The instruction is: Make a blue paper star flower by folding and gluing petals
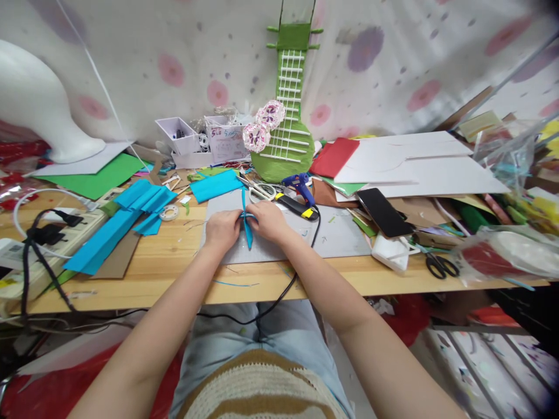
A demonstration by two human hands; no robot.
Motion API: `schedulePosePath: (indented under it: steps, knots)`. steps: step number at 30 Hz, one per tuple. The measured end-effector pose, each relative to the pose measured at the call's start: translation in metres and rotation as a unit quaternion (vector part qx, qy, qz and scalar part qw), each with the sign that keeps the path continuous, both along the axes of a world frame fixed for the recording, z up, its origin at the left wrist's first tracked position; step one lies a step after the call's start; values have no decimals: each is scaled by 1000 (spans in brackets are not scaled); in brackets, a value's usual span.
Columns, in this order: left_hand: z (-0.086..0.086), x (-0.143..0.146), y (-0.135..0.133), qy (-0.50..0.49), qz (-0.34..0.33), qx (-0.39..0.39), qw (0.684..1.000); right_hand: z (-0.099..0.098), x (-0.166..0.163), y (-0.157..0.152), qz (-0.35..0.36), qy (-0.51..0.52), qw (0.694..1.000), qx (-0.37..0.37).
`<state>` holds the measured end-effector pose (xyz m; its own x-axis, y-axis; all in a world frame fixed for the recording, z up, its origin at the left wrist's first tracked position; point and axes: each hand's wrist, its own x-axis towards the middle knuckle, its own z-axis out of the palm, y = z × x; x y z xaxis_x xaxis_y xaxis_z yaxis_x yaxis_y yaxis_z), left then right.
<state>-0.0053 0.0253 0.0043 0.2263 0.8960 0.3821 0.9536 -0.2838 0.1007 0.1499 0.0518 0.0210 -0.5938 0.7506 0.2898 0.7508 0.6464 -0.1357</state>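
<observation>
My left hand [222, 228] and my right hand [269, 221] meet over a grey cutting mat [340, 235] on the wooden table. Both pinch a narrow blue paper strip [247, 230] that crosses between them, one end pointing up and one down. The fingers of each hand are closed on the strip. A blue glue gun [299, 185] with a black cord lies just behind my right hand, next to a black-and-yellow cutter [297, 206].
Folded blue paper sheets [126, 218] and a tape roll [168, 212] lie to the left, beside a power strip [48, 235]. A green paper guitar [286, 116] leans on the wall. A black phone [384, 212], white boards and black scissors [441, 266] lie at the right.
</observation>
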Motion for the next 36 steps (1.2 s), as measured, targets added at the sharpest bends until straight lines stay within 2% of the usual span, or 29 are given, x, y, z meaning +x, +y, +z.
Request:
schedulePosePath:
  steps: [6,10,12,20,29,36]
  knots:
    - [-1,-5,1,-9,10,-31,999,9,2,-4,-33,-41,998,-33]
    - [-2,-12,2,-26,-36,-27,999,11,3,-6,-39,-40,998,-43]
    - [-2,-14,2,-28,-47,-19,998,10,3,-7,-32,-36,998,-40]
    - [-4,-11,1,14,-18,-4,1000,5,3,-11,-25,-15,999,-15]
    - [-3,-10,4,35,-34,-5,999,6,0,-8,-53,-68,995,-43]
    - [-7,-13,5,18,-58,-2,998,3,2,-5,-32,-61,996,-58]
